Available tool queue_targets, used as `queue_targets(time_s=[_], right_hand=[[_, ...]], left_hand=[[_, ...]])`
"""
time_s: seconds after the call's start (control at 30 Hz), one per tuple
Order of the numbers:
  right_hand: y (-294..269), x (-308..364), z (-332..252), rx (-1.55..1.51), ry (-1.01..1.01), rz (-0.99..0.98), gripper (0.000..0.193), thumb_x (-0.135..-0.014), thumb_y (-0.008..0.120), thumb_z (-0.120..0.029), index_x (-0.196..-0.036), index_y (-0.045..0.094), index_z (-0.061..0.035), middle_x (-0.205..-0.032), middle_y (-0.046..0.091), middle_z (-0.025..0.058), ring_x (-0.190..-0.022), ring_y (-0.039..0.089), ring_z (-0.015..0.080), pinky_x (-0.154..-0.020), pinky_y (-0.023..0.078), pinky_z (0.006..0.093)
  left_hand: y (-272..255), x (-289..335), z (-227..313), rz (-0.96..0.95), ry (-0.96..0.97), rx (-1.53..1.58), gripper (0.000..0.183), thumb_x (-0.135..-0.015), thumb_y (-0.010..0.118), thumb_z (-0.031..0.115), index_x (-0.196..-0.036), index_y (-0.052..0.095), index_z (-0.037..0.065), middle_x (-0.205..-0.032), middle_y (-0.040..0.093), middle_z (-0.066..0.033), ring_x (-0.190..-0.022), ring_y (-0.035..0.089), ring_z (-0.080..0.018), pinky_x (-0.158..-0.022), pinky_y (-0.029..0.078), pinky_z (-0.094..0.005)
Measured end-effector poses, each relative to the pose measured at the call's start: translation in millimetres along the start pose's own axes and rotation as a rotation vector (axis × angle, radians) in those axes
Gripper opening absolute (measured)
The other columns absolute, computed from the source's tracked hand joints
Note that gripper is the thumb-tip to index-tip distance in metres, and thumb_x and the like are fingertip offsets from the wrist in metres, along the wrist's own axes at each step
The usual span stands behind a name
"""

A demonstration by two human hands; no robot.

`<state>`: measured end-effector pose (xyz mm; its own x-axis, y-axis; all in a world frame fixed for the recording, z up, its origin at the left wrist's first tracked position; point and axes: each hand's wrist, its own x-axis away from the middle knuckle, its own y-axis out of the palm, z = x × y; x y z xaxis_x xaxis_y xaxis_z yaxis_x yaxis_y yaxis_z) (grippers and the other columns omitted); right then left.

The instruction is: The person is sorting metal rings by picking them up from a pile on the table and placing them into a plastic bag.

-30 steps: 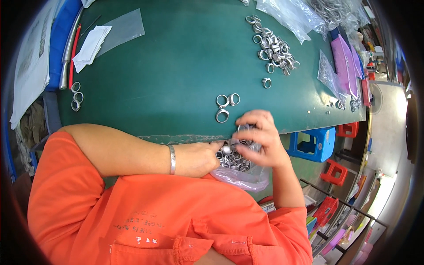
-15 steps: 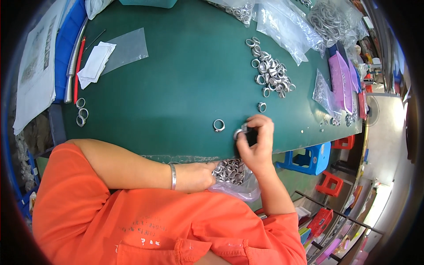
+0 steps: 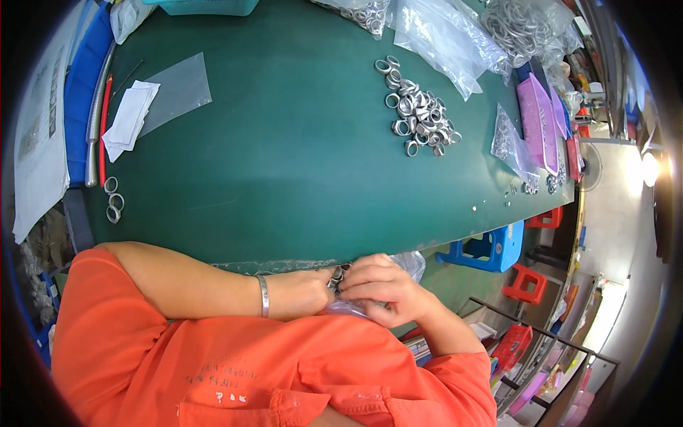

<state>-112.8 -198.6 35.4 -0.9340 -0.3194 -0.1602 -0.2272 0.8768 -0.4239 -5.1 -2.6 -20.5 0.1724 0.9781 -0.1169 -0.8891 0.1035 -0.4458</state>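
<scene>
At the table's near edge, my left hand (image 3: 307,293) is closed on the rim of a clear plastic bag (image 3: 410,266) that sits against my body. A few silver metal rings (image 3: 336,278) show at the bag's mouth, between my two hands. My right hand (image 3: 384,290) is over the mouth with its fingers curled down and in; whatever they hold is hidden. Farther off, a loose pile of silver rings (image 3: 425,117) lies right of the middle of the green table (image 3: 263,149). Several more rings (image 3: 114,201) lie together at the table's left edge.
White paper slips (image 3: 130,119) lie on a flat clear bag (image 3: 186,89) at left, beside a red stick (image 3: 105,135) and a metal rod (image 3: 92,135). Ring-filled bags (image 3: 523,32) and a purple basket (image 3: 537,124) stand far right. A blue stool (image 3: 491,249) is beyond the table's edge.
My right hand has moved from the tabletop down and left to the bag's mouth. Two single rings near it are gone from the table. The view has shifted slightly.
</scene>
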Motion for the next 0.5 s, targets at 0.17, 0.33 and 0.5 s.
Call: queue_targets(time_s=[0.17, 0.33, 0.5], right_hand=[[-92.3, -32.4, 46.1, 0.823, 0.184, 0.512, 0.026, -0.081, 0.059, -0.003, -0.106, 0.065, -0.0027, -0.119, 0.06, 0.0195, -0.117, 0.053, 0.0352, -0.1, 0.041, 0.043], [-147.0, -72.0, 112.2, 0.592, 0.435, 0.613, 0.043, -0.09, 0.062, -0.025, -0.128, 0.057, -0.0055, -0.136, 0.051, 0.0195, -0.13, 0.042, 0.0381, -0.108, 0.033, 0.0414], [-102.5, -72.5, 85.5, 0.712, 0.222, 0.491, 0.042, -0.085, 0.066, -0.022, -0.121, 0.06, -0.0039, -0.127, 0.057, 0.0215, -0.124, 0.047, 0.0424, -0.107, 0.034, 0.047]], left_hand=[[-4.7, 0.8, 4.4, -0.103, -0.073, -0.047, 0.017, -0.081, 0.055, 0.008, -0.08, 0.064, -0.006, -0.123, 0.041, -0.0445, -0.091, 0.063, -0.0408, -0.084, 0.052, -0.0356], [-11.0, -2.4, 4.5, -0.119, -0.061, 0.045, 0.017, -0.082, 0.053, 0.007, -0.081, 0.063, -0.006, -0.131, 0.031, -0.049, -0.096, 0.062, -0.0434, -0.086, 0.052, -0.0364], [-2.4, 2.2, 1.1, -0.131, -0.059, 0.033, 0.016, -0.082, 0.053, 0.008, -0.082, 0.06, -0.006, -0.129, 0.034, -0.0484, -0.096, 0.061, -0.0445, -0.084, 0.052, -0.0376]])
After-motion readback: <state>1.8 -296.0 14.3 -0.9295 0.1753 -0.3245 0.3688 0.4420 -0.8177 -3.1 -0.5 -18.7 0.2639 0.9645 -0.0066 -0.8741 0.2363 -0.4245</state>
